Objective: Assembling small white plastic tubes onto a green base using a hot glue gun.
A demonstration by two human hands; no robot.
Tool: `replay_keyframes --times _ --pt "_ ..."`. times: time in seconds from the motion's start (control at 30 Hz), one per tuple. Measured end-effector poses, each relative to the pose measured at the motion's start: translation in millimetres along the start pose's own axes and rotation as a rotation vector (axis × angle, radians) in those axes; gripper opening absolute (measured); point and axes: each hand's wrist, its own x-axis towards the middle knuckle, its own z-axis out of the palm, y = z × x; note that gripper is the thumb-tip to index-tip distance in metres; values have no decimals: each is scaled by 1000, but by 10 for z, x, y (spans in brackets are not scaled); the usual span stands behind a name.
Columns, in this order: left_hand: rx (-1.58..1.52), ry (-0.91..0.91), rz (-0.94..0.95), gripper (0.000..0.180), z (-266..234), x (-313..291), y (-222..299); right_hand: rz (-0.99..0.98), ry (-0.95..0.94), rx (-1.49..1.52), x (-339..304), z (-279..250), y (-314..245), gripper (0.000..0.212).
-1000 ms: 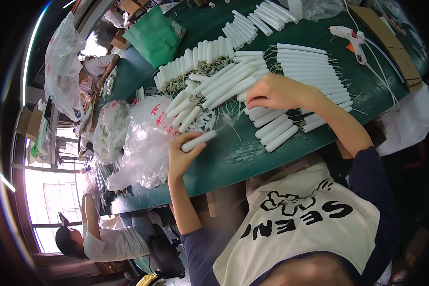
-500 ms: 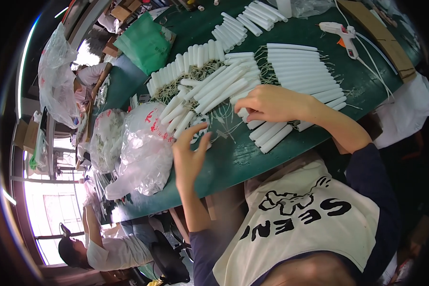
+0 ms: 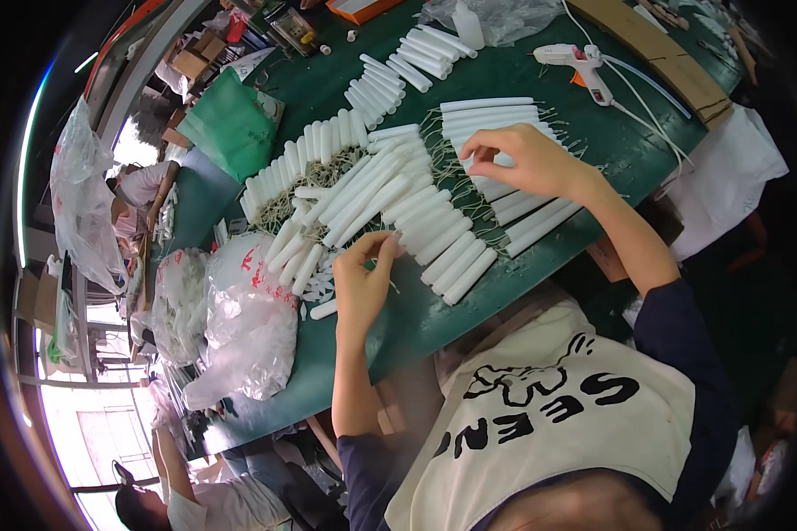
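Many white tubes with thin wire leads lie in groups on the green table (image 3: 407,326). My left hand (image 3: 361,288) is at the near left ends of the middle row of tubes (image 3: 438,232); its thumb and forefinger are drawn together, and what is between them is too small to make out. Above the right row of tubes (image 3: 487,117) hovers my right hand (image 3: 527,162), fingers loosely bent, thumb apart, nothing visible in them. Left of the middle row, loose tubes (image 3: 363,195) are heaped across one another. One single tube (image 3: 324,309) lies beside my left wrist.
A white glue gun (image 3: 577,64) with its cord lies at the far right by a cardboard strip (image 3: 660,57). Clear plastic bags (image 3: 252,327) stand on the left, a green bag (image 3: 230,124) behind them. Co-workers sit farther left, one (image 3: 221,506) in a light shirt.
My right hand has left the middle row and moved over the right one. My left hand has come to the middle tubes' ends, its fingers closing. The whole view has shifted.
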Motion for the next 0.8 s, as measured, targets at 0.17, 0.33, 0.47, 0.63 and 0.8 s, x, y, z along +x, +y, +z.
replay_keyframes --times 0.17,0.33,0.47,0.63,0.8 --pt "17 27 -16 20 -85 -42 3 -55 -30 -39 80 22 -2 15" --pt "65 160 -25 18 -145 -65 -169 -123 60 -126 419 142 216 14" --pt "1 301 192 17 -190 -49 -373 -138 286 -411 952 215 745 17" --pt "50 309 220 16 -191 -96 -354 -33 155 -651 1523 526 1375 23" --pt "12 313 240 13 -186 -108 -389 153 117 -820 1674 687 1423 18"
